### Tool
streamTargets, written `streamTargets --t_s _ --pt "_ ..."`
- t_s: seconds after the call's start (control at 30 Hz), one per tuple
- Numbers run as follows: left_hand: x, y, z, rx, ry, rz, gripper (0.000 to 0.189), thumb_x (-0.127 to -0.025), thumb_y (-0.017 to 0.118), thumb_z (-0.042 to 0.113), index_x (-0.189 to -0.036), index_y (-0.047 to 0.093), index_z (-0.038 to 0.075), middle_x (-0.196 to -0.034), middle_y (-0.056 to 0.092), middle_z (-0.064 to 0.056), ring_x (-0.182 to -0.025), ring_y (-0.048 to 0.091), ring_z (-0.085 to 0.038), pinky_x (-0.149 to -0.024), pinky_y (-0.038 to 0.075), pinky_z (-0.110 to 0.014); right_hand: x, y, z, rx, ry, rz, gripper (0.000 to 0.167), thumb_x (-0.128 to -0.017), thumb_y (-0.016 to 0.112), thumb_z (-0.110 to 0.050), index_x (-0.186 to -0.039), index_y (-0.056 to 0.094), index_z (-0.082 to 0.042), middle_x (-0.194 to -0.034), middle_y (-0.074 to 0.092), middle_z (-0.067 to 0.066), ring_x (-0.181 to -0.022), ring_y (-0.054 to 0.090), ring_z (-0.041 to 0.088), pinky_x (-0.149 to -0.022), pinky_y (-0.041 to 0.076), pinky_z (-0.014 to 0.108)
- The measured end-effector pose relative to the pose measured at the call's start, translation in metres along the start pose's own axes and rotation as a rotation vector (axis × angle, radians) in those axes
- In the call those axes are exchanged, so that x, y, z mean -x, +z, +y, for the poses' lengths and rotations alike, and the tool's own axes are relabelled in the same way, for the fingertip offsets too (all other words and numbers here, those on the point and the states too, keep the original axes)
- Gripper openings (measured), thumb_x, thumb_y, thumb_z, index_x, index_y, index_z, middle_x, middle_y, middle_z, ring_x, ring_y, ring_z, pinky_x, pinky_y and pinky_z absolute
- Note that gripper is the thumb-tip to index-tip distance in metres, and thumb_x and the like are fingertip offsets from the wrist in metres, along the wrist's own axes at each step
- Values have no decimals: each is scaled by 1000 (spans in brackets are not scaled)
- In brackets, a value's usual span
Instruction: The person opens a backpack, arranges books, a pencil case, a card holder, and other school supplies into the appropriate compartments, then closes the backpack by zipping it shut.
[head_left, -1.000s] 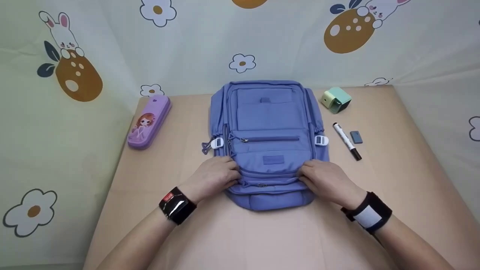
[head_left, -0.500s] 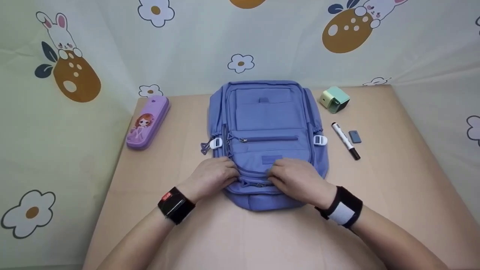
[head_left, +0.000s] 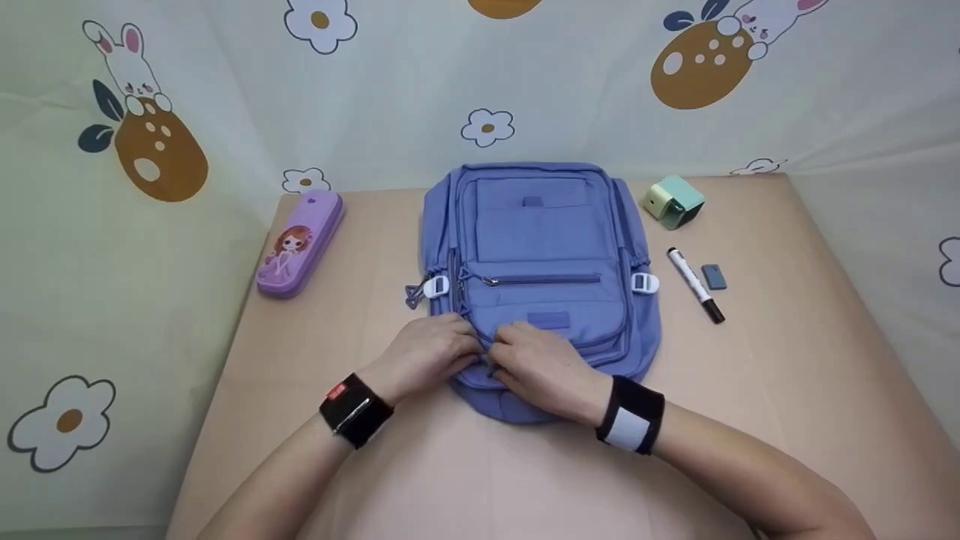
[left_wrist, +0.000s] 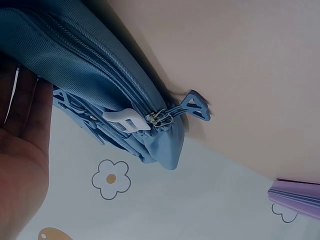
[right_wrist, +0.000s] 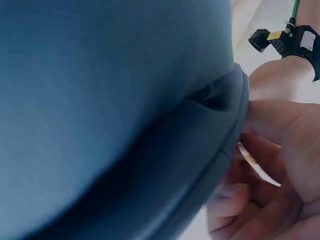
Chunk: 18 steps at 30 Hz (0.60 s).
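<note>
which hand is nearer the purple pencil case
Left. The left hand is right of the purple pencil case, at the backpack; the right hand is farther right.

No readable lettering or numbers.
Too small to make out on red tag (head_left: 336, 391) of left wristband (head_left: 357, 413) and on marker pen (head_left: 694, 281); nothing legible on label patch (head_left: 549, 320) of blue backpack (head_left: 532, 236).

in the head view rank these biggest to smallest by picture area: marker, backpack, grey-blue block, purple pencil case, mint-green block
1. backpack
2. purple pencil case
3. mint-green block
4. marker, longer than the mint-green block but much thinner
5. grey-blue block
</note>
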<state>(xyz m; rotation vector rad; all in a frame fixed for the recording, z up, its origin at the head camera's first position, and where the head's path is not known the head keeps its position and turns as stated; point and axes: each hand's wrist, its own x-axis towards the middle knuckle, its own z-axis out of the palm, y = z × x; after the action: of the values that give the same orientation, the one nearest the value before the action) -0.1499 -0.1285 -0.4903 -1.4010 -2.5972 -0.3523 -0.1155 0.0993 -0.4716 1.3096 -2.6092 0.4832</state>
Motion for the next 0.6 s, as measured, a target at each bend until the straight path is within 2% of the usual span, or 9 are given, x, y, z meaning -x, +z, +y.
streamTargets --t_s 0.13,0.27,0.33,0.4,0.5,0.6 --pt "0 2 0 -3 -5 -1 5 -93 76 18 -96 79 15 -96 70 4 -93 62 -17 -82 53 -31 7 -1 4 -192 -33 -1 5 -93 72 -8 -95 70 -12 -93 66 -3 -85 63 13 -76 55 30" --pt "0 2 0 -1 -8 -1 5 -93 76 19 -94 78 15 -96 70 4 -92 62 -17 -82 54 -31 16 -8 7 -372 39 -19 11 -93 71 -6 -102 71 -13 -98 72 -4 -90 68 9 -81 56 26" --pt "0 2 0 0 -9 0 4 -92 76 19 -94 78 15 -96 70 4 -92 62 -17 -82 54 -31 20 -12 8 -431 83 -24 13 -92 72 -8 -104 71 -12 -99 71 -5 -88 66 8 -79 56 25" --pt "0 2 0 3 -9 3 5 -92 76 18 -95 78 15 -96 70 4 -92 62 -17 -83 54 -32 25 -16 10 -458 114 -19 13 -91 76 -14 -102 70 -12 -97 69 -6 -85 64 7 -77 56 25" --pt "1 3 -1 16 -9 10 5 -92 76 18 -95 78 15 -97 70 3 -93 63 -17 -83 54 -32 33 -23 11 -439 149 6 13 -91 79 -21 -97 70 -15 -92 67 -9 -82 62 7 -74 55 27" --pt "2 3 -1 34 -8 20 5 -92 76 17 -95 78 14 -97 70 3 -93 63 -17 -83 54 -33 41 -28 14 -378 182 41 8 -92 78 -17 -97 73 -14 -94 69 -8 -87 64 9 -78 56 30"
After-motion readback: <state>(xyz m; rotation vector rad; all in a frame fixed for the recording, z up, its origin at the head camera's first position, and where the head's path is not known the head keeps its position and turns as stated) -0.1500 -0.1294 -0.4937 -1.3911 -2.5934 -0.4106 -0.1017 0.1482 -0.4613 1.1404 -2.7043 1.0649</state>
